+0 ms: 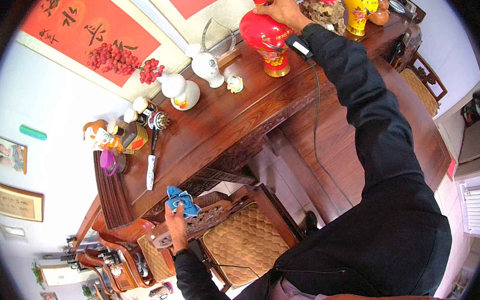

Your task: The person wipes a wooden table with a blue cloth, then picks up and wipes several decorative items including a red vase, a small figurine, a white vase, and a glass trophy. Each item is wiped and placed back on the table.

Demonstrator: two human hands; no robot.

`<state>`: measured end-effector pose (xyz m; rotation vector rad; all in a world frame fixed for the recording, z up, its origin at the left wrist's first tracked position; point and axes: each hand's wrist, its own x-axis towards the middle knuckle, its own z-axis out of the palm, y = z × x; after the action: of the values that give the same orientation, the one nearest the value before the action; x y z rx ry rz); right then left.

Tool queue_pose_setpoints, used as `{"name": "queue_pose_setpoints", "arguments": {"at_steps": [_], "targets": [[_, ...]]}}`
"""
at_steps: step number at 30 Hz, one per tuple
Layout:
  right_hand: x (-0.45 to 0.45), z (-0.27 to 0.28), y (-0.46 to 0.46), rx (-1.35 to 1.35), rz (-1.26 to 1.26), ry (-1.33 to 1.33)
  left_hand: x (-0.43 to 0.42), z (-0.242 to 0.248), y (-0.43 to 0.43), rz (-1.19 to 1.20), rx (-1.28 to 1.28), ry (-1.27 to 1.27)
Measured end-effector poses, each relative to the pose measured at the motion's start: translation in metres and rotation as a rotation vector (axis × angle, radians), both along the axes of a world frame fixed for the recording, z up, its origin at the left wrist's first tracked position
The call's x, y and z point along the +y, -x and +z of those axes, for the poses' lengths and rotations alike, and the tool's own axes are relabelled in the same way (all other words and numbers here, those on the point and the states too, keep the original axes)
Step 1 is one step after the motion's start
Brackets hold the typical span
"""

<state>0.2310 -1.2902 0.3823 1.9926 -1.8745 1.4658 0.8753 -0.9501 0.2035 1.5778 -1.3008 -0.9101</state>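
My right hand (284,10) grips the neck of a large glossy red ceramic bottle (260,29) with painted flowers and a gold rim and foot. The bottle is upright, its foot over the top of a dark carved wooden sideboard (217,110); I cannot tell whether it touches the wood. In my left hand (176,224) is a crumpled blue cloth (181,202), held out before the sideboard's front edge, above a wooden chair. Left of the red bottle are a small cream-coloured ornament (234,84) and a white porcelain vase (207,66).
A rock ornament (324,10) with a red flower and a yellow bottle (359,8) stand to the right. Leftward are a white gourd vase (181,91), several jars and a brush-like massager (152,163). A cushioned chair (249,242) and wooden table (330,140) are nearby; a cable (315,133) hangs from my right wrist.
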Motion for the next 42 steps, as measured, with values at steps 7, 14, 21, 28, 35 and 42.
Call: {"name": "queue_pose_setpoints", "arguments": {"at_steps": [7,14,21,28,35,42], "targets": [[0.004,0.000,0.005,-0.077,0.094,-0.031,0.004,0.002,0.002,0.011,0.027,-0.020],[0.020,0.000,0.005,-0.121,0.110,-0.063,0.000,-0.004,-0.003,0.010,0.053,-0.032],[0.093,0.013,0.001,-0.037,-0.237,0.269,0.000,-0.001,-0.001,-0.026,0.036,0.002],[0.132,0.000,-0.104,0.036,0.184,0.354,-0.004,-0.005,-0.004,-0.036,0.003,0.006],[0.125,0.013,-0.179,0.175,0.168,-0.049,0.002,-0.018,0.001,0.001,-0.212,0.216],[0.089,0.049,-0.197,0.450,0.045,-0.108,-0.007,-0.031,-0.005,0.033,-0.353,0.258]]}}
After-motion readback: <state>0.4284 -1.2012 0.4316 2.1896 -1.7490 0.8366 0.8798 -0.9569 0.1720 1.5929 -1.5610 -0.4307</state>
